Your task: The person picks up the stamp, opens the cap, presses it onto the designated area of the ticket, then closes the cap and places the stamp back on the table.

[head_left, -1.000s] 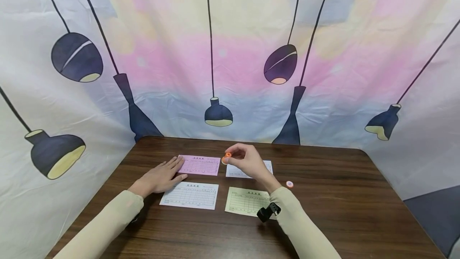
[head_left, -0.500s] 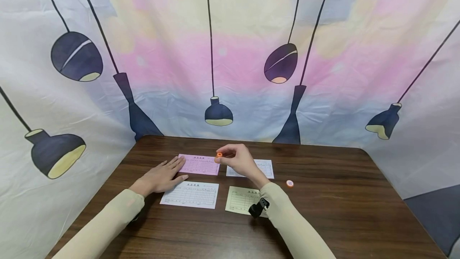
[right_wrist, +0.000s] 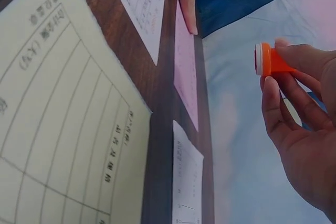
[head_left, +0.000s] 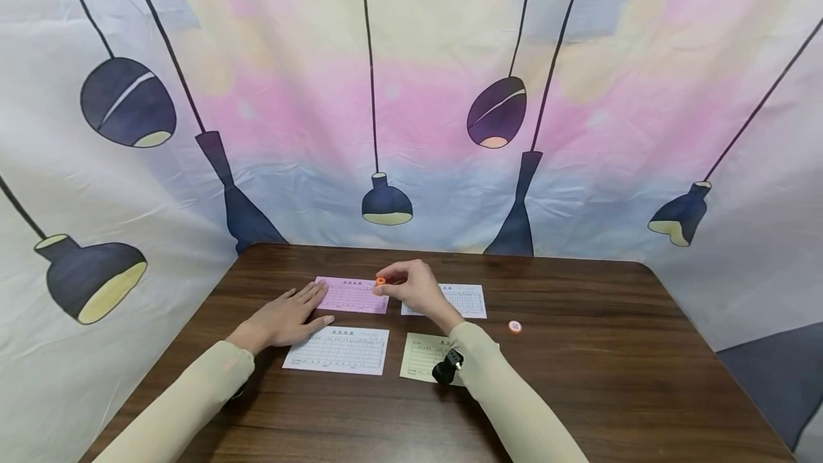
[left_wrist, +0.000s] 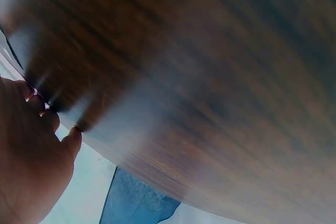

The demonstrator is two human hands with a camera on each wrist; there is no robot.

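My right hand (head_left: 419, 290) pinches a small orange stamp (right_wrist: 269, 60) between thumb and fingers, its white rim and reddish face turned outward in the right wrist view. In the head view the stamp overlaps the right part of a pink printed slip (head_left: 347, 299). My left hand (head_left: 283, 320) lies flat with fingers spread, fingertips on the pink slip's left edge. Its thumb reaches the top of a white slip (head_left: 341, 352) in front. Only part of the left hand shows at the edge of the left wrist view.
Another white slip (head_left: 469, 300) lies behind my right wrist, and a pale yellow slip (head_left: 418, 359) sits partly under the right forearm in the head view. A small round orange-rimmed disc (head_left: 515, 327) lies to the right on the brown wooden table (head_left: 598, 377). A printed curtain (head_left: 437, 198) hangs behind.
My right hand has moved left with the stamp, from between the two back slips to over the right part of the pink slip. The left hand has stayed in place.
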